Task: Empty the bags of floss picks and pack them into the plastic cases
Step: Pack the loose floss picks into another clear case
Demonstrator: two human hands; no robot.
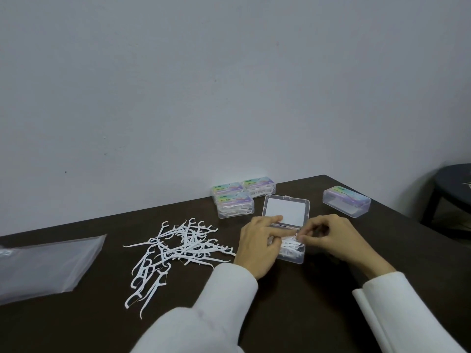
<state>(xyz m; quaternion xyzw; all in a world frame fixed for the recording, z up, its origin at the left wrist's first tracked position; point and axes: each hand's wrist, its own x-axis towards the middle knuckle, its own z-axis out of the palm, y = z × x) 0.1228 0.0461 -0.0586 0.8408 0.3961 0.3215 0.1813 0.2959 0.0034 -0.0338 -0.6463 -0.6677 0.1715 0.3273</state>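
An open clear plastic case [293, 256] lies on the dark table, its lid [286, 208] tipped back. White floss picks [290, 244] lie inside it. My left hand [257, 247] rests at the case's left side, its fingers stretched over the picks. My right hand [334, 238] is at the case's right side, fingertips pinched on picks at the case's far right corner. A loose pile of white floss picks [178, 247] spreads across the table to the left of my left hand. An empty clear bag [48, 266] lies flat at the far left.
Three closed cases filled with picks [235, 203] stand against the wall behind the open case. Another closed case [346, 201] sits at the back right. A dark round stool [453, 189] stands beyond the table's right edge.
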